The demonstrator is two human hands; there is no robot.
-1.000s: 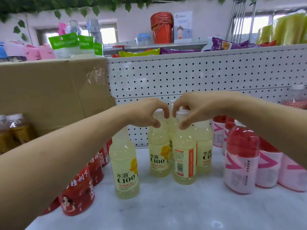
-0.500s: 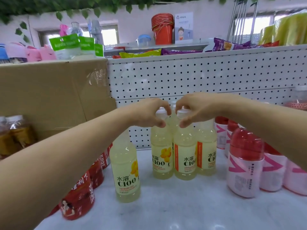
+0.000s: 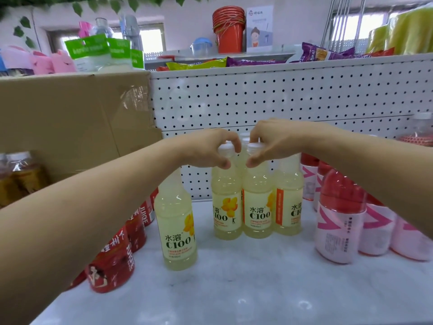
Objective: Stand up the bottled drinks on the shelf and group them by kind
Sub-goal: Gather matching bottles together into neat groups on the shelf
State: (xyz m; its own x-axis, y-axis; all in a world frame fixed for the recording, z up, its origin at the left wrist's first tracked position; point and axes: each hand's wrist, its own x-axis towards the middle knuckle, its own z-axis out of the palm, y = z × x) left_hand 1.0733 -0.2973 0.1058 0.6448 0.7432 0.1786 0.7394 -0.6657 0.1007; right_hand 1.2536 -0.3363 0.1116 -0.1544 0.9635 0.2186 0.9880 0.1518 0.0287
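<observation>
Several pale yellow C100 bottles stand upright on the white shelf [image 3: 257, 289]. My left hand [image 3: 210, 148] pinches the cap of the left back bottle [image 3: 226, 207]. My right hand [image 3: 269, 139] pinches the cap of the middle bottle [image 3: 257, 207]. A third yellow bottle [image 3: 288, 207] stands tight against these two on the right, and another cap shows behind them. One more C100 bottle [image 3: 177, 226] stands alone, nearer and to the left. Red juice bottles [image 3: 112, 261] line the left side under my forearm. Pink-labelled bottles [image 3: 337, 221] stand grouped at the right.
A cardboard box [image 3: 70, 125] fills the back left, with amber bottles [image 3: 21, 179] below it. White pegboard [image 3: 281, 97] backs the shelf. A clear bottle with a red net label [image 3: 419, 134] stands at the far right. Snack bags and red buckets sit above.
The bottle under my right hand moved back into line with the other two and turned so its C100 label faces front. Both hands stayed on the caps.
</observation>
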